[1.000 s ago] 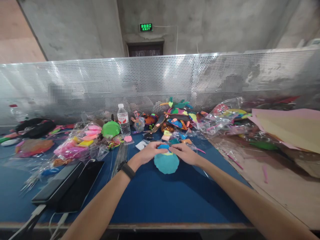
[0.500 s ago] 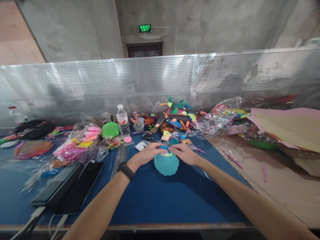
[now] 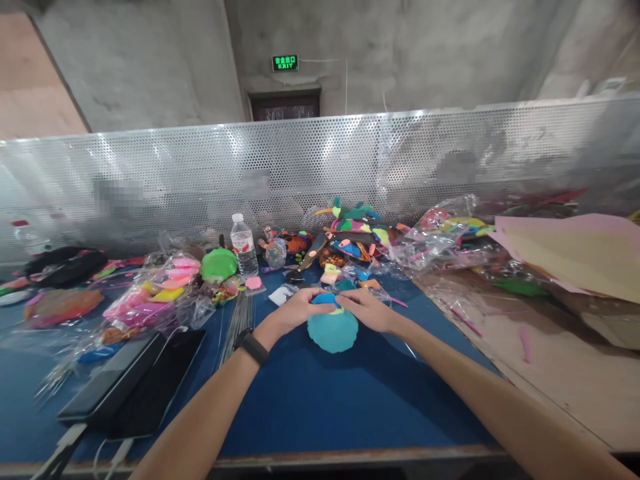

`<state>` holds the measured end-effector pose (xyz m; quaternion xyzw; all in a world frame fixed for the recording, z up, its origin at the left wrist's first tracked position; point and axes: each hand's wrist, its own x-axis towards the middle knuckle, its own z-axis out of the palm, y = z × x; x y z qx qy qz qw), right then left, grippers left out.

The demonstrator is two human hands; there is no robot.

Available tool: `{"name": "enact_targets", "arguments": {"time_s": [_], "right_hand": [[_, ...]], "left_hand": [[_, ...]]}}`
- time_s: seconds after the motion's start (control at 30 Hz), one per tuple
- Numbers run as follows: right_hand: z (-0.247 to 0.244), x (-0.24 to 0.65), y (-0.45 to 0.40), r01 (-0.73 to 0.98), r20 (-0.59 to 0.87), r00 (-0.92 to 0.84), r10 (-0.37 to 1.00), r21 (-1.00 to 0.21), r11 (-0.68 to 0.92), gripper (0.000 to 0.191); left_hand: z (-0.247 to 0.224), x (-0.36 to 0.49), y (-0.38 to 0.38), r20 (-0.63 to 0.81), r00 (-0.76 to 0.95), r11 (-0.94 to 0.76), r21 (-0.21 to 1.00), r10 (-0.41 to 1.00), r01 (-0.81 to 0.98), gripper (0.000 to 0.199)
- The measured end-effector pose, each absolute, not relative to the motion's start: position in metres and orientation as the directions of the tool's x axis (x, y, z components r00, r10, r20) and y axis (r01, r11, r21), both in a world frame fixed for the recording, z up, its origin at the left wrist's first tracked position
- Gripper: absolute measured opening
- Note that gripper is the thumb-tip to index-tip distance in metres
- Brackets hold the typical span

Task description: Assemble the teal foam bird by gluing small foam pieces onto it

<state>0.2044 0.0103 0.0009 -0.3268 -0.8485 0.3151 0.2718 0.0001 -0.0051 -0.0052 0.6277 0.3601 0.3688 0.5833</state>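
Observation:
A flat, roundish teal clay piece (image 3: pixel 333 332) lies on the blue table mat in front of me. At its far edge sits a darker blue clay piece (image 3: pixel 325 299) with a bit of yellow beside it. My left hand (image 3: pixel 299 310) comes from the left, a dark band on its wrist, its thumb and fingers closed on the blue clay. From the right, my right hand (image 3: pixel 369 309) has its fingertips pressed on the same blue clay. The fingertips partly cover the blue and yellow parts.
Two dark devices with cables (image 3: pixel 113 380) lie at the left, near thin wires (image 3: pixel 235 333). A water bottle (image 3: pixel 243 245), bagged pink clay (image 3: pixel 145 297) and colourful clay figures (image 3: pixel 350 233) stand farther back. Pink and yellow sheets (image 3: pixel 570 250) lie at the right, before a perforated metal partition (image 3: pixel 310 160).
Both hands stay at the blue clay with small finger shifts; more of the blue shows, less of the yellow. The camera view has moved slightly.

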Motion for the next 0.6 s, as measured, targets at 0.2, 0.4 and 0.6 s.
{"name": "enact_targets", "arguments": {"time_s": [0.2, 0.4, 0.6], "right_hand": [[-0.0005, 0.2018, 0.0109, 0.411, 0.259, -0.636, 0.727, -0.684, 0.603, 0.046], [0.0022, 0.201, 0.0087, 0.397, 0.256, -0.653, 0.713, -0.686, 0.61, 0.044], [0.0019, 0.2026, 0.0085, 0.382, 0.247, -0.649, 0.719, -0.711, 0.59, 0.045]], "left_hand": [[-0.0039, 0.0022, -0.0037, 0.08, 0.414, -0.125, 0.989, 0.907, 0.083, 0.034], [-0.0083, 0.0031, -0.0016, 0.05, 0.396, -0.085, 0.994, 0.917, 0.07, 0.029], [-0.0063, 0.0009, -0.0038, -0.043, 0.476, 0.049, 0.999, 0.879, 0.0, 0.035]]}}
